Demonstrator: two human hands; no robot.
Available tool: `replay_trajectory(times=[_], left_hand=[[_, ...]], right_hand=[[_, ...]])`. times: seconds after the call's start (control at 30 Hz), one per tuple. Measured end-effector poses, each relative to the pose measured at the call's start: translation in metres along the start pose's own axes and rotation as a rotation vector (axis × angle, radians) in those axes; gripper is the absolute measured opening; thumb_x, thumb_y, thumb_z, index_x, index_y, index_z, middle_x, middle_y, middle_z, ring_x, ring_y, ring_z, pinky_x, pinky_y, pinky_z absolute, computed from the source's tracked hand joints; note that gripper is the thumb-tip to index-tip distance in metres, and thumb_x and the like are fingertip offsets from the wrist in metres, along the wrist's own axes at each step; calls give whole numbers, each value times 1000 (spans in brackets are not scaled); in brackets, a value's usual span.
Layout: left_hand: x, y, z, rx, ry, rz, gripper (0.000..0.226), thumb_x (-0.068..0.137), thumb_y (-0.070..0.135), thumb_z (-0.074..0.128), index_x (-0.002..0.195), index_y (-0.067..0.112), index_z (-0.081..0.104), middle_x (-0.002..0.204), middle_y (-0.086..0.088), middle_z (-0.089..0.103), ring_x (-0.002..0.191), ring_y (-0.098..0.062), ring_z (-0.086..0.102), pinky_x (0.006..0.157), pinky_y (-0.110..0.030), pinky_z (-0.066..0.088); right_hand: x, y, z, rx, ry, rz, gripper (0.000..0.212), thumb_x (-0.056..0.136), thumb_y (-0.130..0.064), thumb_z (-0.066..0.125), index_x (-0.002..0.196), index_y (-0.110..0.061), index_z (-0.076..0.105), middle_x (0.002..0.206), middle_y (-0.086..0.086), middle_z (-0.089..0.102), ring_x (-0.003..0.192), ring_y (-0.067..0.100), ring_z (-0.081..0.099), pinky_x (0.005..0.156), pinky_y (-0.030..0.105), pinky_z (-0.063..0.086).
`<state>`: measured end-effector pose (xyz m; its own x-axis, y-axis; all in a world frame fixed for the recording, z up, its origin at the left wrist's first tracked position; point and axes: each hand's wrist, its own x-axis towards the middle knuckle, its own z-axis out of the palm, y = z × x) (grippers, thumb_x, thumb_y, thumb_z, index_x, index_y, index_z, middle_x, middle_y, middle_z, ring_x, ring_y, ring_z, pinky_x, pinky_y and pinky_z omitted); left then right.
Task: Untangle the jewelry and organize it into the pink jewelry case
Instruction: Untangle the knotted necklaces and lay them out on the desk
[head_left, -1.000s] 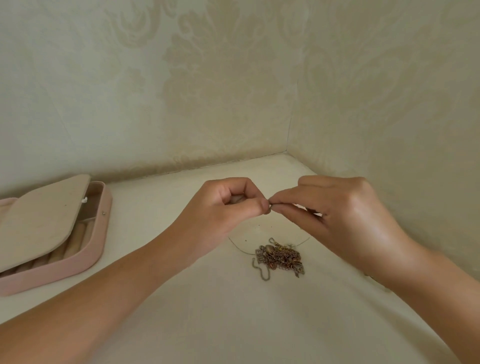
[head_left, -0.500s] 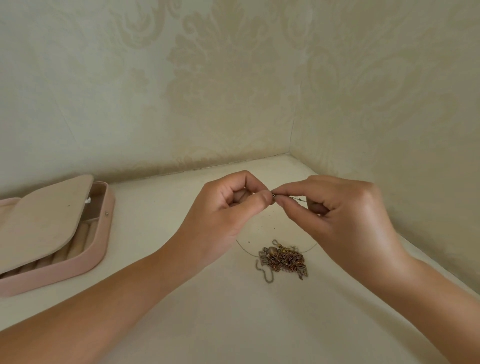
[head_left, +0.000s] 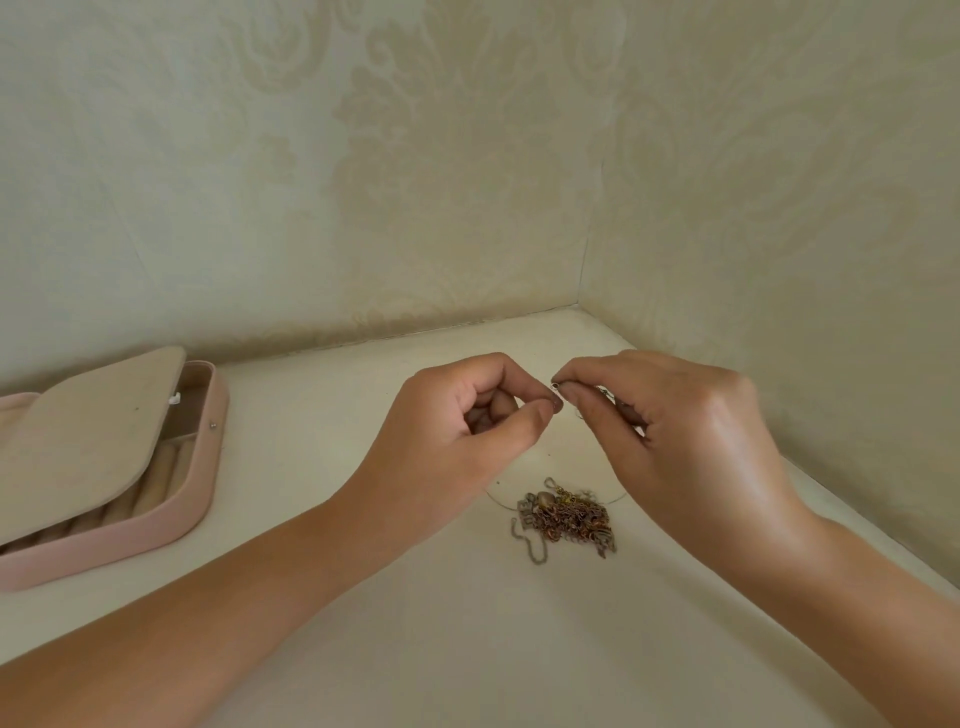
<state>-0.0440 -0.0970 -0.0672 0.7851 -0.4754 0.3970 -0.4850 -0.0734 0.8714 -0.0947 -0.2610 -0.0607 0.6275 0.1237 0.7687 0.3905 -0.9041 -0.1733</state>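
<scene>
A tangled heap of jewelry (head_left: 566, 515) in copper and silver tones lies on the cream surface, between and below my hands. A thin chain (head_left: 498, 496) runs out of the heap on both sides and up toward my fingers. My right hand (head_left: 670, 436) pinches the chain's small clasp end (head_left: 556, 385) between thumb and forefinger. My left hand (head_left: 467, 431) has thumb and forefinger pinched together right next to it; the chain end between them is hidden. The pink jewelry case (head_left: 176, 499) sits at the far left, with its beige inner flap partly raised over the ring rolls.
Patterned walls (head_left: 779, 208) close the corner behind and to the right of my hands. The cream surface (head_left: 467, 649) extends toward me below the heap.
Both hands rose a little and drifted slightly right. The fingertips, touching before, now stand a little apart, and the clasp end shows at my right fingertips. Heap and case stay put.
</scene>
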Motion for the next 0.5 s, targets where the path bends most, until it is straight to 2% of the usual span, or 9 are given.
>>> replay_trajectory(times=[0.07,0.1,0.17,0.2,0.27,0.33,0.43,0.5], left_hand=[[1,-1,0,-1,2,-7,7,85,13,68,79,17,71,55,3,47,52,-9,37,50,-15,33],[1,-2,-1,5,8,-17,7,85,14,68,79,16,71,56,3,48,53,-9,38,50,-15,33],[6,-6,-5,30,41,-53,7,85,15,68,79,16,71,56,4,49,52,-9,39,50,-14,33],[9,-9,-8,53,64,-81,7,85,16,68,79,17,71,55,5,49,51,-9,38,49,-14,32],[15,-16,-14,106,101,-146,9,86,18,67,78,20,71,53,9,48,50,-9,37,48,-16,32],[21,-25,-19,139,130,-214,12,86,18,66,76,22,70,51,13,49,48,-8,38,49,-20,33],[26,-34,-25,243,132,-285,14,86,17,66,73,22,69,52,13,56,42,-3,44,52,-26,40],[28,-39,-28,326,122,-299,13,86,19,66,75,24,68,64,12,62,45,-3,51,58,-24,46]], right_hand=[[-1,-1,1,12,-1,17,13,88,-14,61,80,-14,71,58,-3,59,61,16,48,53,22,38],[0,-1,1,39,6,40,12,88,-14,62,81,-14,72,58,-10,59,61,12,50,54,18,39],[2,1,-2,135,17,183,9,88,-16,66,84,-16,74,48,-21,48,55,1,50,55,7,37],[3,5,-3,201,5,290,8,88,-17,68,84,-18,74,43,-20,44,50,1,48,52,6,35],[4,14,-3,348,-42,487,10,88,-21,68,80,-25,72,41,-14,39,43,6,40,46,9,33],[5,23,-1,415,-69,600,11,88,-24,68,78,-29,71,43,-11,34,42,7,35,43,13,33],[4,31,6,394,-118,646,12,88,-23,67,77,-27,71,43,-11,35,42,7,35,44,13,31],[1,33,11,363,-158,628,14,88,-22,67,77,-28,70,47,-10,40,46,7,38,47,15,32]])
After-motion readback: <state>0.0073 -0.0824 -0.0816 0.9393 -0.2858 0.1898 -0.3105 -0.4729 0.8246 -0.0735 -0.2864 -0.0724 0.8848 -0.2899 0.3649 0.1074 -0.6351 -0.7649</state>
